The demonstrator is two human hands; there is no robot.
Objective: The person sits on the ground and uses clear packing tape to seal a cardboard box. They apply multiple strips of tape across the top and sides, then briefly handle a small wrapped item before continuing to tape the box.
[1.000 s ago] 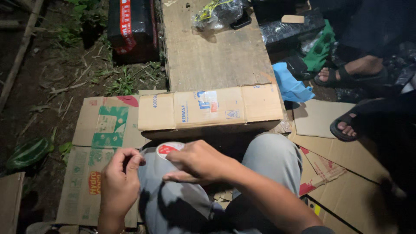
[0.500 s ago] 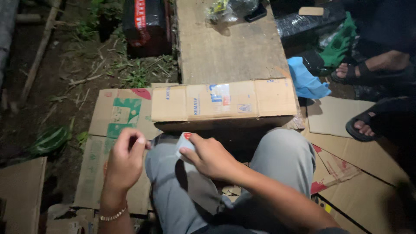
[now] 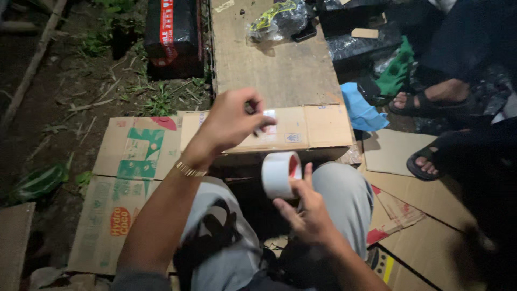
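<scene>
A view looking down at a person seated on flattened cardboard sheets (image 3: 134, 178) laid over dark ground, knees in grey trousers at the bottom of the frame. Near the centre, the right hand (image 3: 307, 213) holds a white roll of tape (image 3: 280, 173) with a red inner core, its fingers (image 3: 307, 178) curled round the lower right edge of the roll. The roll sits just below the near edge of a closed cardboard box (image 3: 318, 126). Above and left of it, the left hand (image 3: 231, 121) is raised over the box, its fingers pinched narrow; whether they grip the tape's end cannot be told. A thin gold bracelet (image 3: 188, 170) circles that wrist. Behind the box, a wooden board (image 3: 274, 70) runs to the top of the frame, with a clear plastic bag (image 3: 277, 19) lying at its far end. A blue cloth (image 3: 358, 110) lies right of the box. At the right edge, another person's sandalled feet (image 3: 425, 99) rest on the ground.
</scene>
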